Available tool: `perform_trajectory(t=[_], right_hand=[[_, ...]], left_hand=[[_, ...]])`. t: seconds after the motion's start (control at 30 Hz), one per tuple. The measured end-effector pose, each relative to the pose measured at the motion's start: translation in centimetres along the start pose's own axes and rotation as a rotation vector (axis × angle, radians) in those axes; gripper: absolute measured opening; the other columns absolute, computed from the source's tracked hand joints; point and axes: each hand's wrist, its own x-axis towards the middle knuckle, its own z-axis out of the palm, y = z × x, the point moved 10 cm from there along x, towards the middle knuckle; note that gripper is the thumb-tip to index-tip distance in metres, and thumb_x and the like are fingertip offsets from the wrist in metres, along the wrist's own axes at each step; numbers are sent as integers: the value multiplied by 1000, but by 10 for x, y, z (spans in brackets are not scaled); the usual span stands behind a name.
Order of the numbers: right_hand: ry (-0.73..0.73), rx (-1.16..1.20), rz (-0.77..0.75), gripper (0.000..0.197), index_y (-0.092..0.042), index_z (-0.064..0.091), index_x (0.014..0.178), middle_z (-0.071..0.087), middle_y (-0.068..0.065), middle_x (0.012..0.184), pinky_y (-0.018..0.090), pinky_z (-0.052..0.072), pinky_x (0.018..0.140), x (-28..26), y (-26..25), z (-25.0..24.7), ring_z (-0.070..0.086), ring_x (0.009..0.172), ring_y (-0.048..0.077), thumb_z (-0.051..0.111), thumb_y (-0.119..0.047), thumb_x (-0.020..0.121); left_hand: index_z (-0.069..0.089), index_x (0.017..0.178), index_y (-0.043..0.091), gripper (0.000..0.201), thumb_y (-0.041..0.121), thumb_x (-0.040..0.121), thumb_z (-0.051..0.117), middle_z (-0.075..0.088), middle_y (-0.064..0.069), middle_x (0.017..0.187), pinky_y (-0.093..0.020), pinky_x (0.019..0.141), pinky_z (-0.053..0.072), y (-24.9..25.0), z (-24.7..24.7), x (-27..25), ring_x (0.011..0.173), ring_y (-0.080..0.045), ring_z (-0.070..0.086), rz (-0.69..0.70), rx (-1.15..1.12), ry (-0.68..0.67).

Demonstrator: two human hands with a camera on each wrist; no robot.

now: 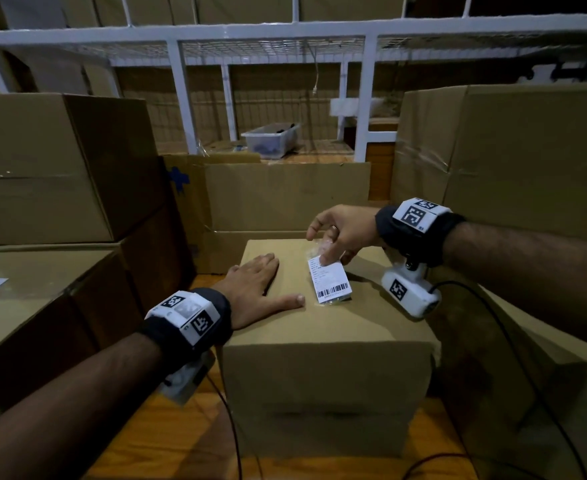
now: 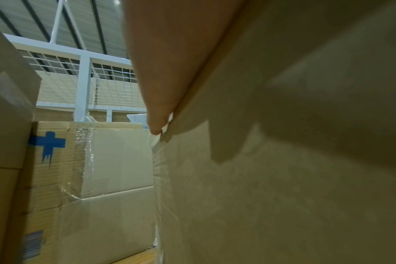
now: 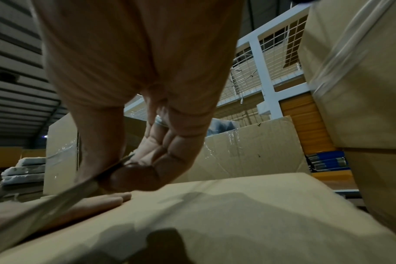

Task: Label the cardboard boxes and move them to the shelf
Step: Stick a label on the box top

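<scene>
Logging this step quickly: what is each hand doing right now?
Left hand: open, resting flat on top of the box.
Right hand: closed, pinching the label over the box top.

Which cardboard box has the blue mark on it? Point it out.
The cardboard box with the blue mark stands behind the small box that the left hand presses; the mark sits at its upper left corner. The other boxes in view are plain brown.
</scene>
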Motion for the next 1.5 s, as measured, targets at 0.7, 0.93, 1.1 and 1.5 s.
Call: perform_trajectory(t=[0.7, 0.93, 1.1, 1.5], right_hand=[[419, 363, -83, 26, -7, 62, 107, 71, -1, 78, 19, 53, 58, -169, 2, -7, 71, 76, 12, 69, -2, 82], [518, 453, -180, 32, -7, 60, 110, 73, 0, 79, 33, 60, 70, -240, 20, -13, 72, 84, 19, 70, -3, 80], [565, 498, -155, 33, -5, 57, 111, 73, 4, 80, 26, 59, 63, -297, 62, -24, 72, 81, 17, 70, -7, 81], [656, 753, 85, 19, 3, 61, 90, 70, 15, 72, 20, 53, 51, -440, 246, -46, 63, 56, 15, 73, -6, 78]], left_hand=[[50, 134, 21, 78, 67, 71, 48, 66, 7, 118, -11, 73, 49, 106, -69, -95, 94, -2, 63, 355, -169, 180], [68, 105, 24, 35, 50, 84, 60, 70, 9, 88, -18, 63, 52, 173, -70, -121, 73, -1, 62, 455, -359, 342], [68, 91, 17, 14, 29, 86, 66, 72, 5, 74, -32, 68, 59, 232, -53, -121, 68, -4, 69, 410, -691, 298], [70, 81, 14, 9, 23, 84, 71, 69, 1, 62, -30, 54, 50, 438, 12, -93, 54, -9, 63, 442, -904, 245]])
